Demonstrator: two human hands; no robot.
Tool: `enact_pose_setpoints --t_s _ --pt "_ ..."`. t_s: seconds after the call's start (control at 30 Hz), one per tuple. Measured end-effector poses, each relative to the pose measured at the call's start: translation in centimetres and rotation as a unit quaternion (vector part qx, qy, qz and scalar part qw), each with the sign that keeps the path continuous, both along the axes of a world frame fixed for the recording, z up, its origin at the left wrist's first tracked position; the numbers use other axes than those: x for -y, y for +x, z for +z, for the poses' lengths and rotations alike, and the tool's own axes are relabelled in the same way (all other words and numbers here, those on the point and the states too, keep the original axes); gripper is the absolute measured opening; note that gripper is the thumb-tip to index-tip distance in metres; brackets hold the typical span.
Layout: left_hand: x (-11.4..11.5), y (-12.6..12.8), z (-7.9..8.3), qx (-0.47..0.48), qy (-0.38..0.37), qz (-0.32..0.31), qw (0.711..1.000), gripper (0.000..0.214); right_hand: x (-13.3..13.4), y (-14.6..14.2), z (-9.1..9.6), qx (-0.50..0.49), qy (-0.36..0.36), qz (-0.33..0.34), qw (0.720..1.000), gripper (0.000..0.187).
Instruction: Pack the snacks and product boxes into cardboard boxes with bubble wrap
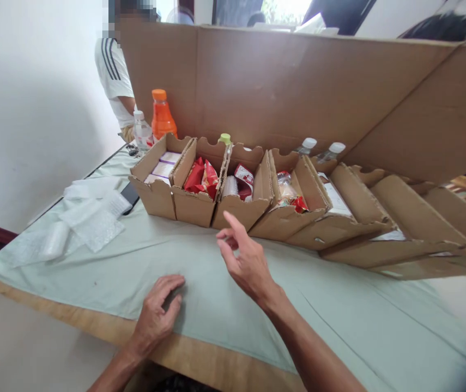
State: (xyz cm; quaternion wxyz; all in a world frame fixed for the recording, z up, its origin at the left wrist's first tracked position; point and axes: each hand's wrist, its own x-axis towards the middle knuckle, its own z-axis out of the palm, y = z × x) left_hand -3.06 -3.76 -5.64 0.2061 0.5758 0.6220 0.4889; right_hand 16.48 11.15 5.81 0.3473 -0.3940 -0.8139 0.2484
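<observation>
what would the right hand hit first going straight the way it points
Probably the front wall of the third cardboard box from the left, though depth is hard to judge here.

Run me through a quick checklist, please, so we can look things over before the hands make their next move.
1. Right hand free: ok, it is raised with nothing in it.
2. Left hand free: ok, nothing shows in it, low over the cloth.
3. Right hand clear of the cardboard boxes: cannot tell; its index finger overlaps the third box from the left in this view.
4. Contents of the third box visible: ok, a dark red carton shows inside.
5. Contents of the boxes at the right end fully visible: not ok, the walls hide much of the insides.
6. Loose bubble wrap away from both hands: ok, it lies off to the left.
</observation>
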Motion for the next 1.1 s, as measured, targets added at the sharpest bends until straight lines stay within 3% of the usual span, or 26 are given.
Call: enact_pose_setpoints --t_s 0.1,0.2,0.27,0.33,0.43,0.53,0.6,0.67,0.77,0.87,0.97,1.1 --pt "-0.2 0.4 0.1 -0.007 0.033 -0.008 0.999 0.026 -3.8 -4.2 2.4 0.051 0.001 -0.016 0.999 0.068" --pt "-0.2 0.5 0.3 0.006 0.033 0.004 0.999 0.024 -6.1 -6.8 2.9 0.070 -0.030 -0.059 0.995 0.042" --pt "0.1 0.4 0.2 0.017 0.042 0.026 0.999 0.024 -5.8 -7.2 2.7 0.058 -0.040 -0.065 0.995 0.029" --pt "0.5 0.0 0.1 0.034 0.050 0.067 0.996 0.028 -3.8 -6.5 2.5 0.047 -0.031 -0.046 0.997 0.028" --pt "1.4 -0.6 -0.1 0.086 0.044 0.140 0.985 0.040 1.4 -2.9 2.3 0.025 -0.008 0.013 1.000 0.027" --pt "2.6 -1.0 0.1 0.143 0.039 0.175 0.973 0.052 6.4 3.4 2.2 0.001 -0.021 0.034 0.999 0.025" --pt "3.4 -1.0 0.5 0.152 0.039 0.160 0.975 0.058 8.6 8.4 2.1 -0.003 -0.046 -0.001 0.999 0.025" --pt "4.2 -0.5 1.0 0.148 0.031 0.122 0.981 0.065 10.2 13.2 1.7 -0.023 -0.055 -0.086 0.995 0.023" --pt "4.9 0.7 1.5 0.138 -0.010 0.082 0.987 0.074 12.4 18.2 0.0 -0.097 -0.086 -0.221 0.967 0.042" --pt "5.3 1.8 1.7 0.121 -0.045 0.062 0.990 0.071 15.1 19.7 -2.9 -0.133 -0.111 -0.209 0.962 0.066" --pt "5.2 2.2 1.8 0.093 -0.073 0.031 0.992 0.056 17.7 17.7 -6.4 -0.088 -0.088 -0.163 0.979 0.073" --pt "4.3 3.3 2.0 0.091 -0.060 0.048 0.993 0.057 18.5 13.7 -9.3 -0.030 -0.085 -0.169 0.981 0.049"
